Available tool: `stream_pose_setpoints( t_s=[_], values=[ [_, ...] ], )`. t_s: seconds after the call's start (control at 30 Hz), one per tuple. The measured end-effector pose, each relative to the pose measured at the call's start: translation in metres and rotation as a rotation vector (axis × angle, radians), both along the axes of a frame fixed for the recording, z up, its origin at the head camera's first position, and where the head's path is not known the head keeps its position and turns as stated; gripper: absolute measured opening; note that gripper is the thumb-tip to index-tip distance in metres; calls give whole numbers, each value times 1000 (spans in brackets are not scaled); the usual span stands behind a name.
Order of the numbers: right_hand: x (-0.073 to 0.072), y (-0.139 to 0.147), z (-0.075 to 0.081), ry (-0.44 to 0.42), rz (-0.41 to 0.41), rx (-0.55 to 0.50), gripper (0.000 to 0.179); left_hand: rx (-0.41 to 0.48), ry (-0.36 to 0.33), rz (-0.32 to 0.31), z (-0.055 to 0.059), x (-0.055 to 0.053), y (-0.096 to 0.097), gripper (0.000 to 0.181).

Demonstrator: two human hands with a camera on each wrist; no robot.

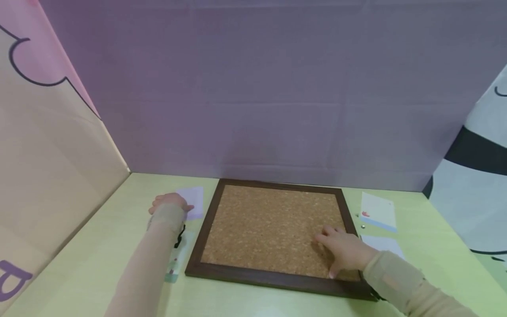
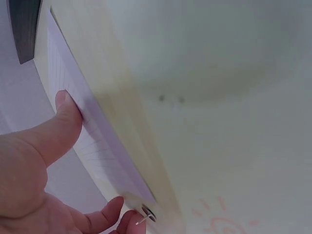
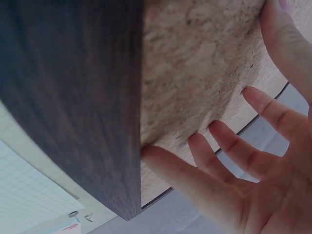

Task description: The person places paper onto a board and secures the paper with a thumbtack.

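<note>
Resting the right hand [image 1: 344,248], spread wide, on the right side of the brown-framed corkboard [image 1: 273,224], mid-worktop [image 1: 237,304]. Holding the left hand [image 1: 168,201] at the lilac notepaper [image 1: 196,203], left of it, thumb wide of bent fingers near a thumbtack [image 2: 148,213].

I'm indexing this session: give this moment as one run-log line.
left hand: by lilac lined paper, thumbtack at fingertips, hold unclear | right hand: spread over framed corkboard | right of corkboard: two paper sheets
</note>
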State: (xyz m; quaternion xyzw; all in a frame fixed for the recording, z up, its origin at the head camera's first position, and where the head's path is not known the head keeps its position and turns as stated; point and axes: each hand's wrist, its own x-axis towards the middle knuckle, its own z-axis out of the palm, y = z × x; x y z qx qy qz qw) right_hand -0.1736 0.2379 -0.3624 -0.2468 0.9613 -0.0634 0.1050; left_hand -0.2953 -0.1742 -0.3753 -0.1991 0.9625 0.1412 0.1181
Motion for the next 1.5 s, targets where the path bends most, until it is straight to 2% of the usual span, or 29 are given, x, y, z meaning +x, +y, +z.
stream_pose_setpoints(
  t_s=[0.17,0.27,0.47,0.77,1.07,1.27,1.5],
  values=[
    [1,0,0,-4,-6,-6,78,15,0,12,-7,-9,-2,71],
    [1,0,0,-6,-5,-11,77,33,-1,41,-12,-16,-3,74],
    [1,0,-1,-16,-9,-18,75,40,-9,73,-13,-17,-3,76],
    [0,1,0,-24,-14,-6,73,50,9,39,-12,-21,-1,57],
    [-2,1,1,-25,-12,2,76,63,6,48,-13,-21,-1,57],
    [-2,1,0,-23,-10,4,76,74,31,28,-10,-16,1,54],
    [-2,1,-1,-25,-15,1,74,125,70,-10,3,3,7,47]
  ],
)
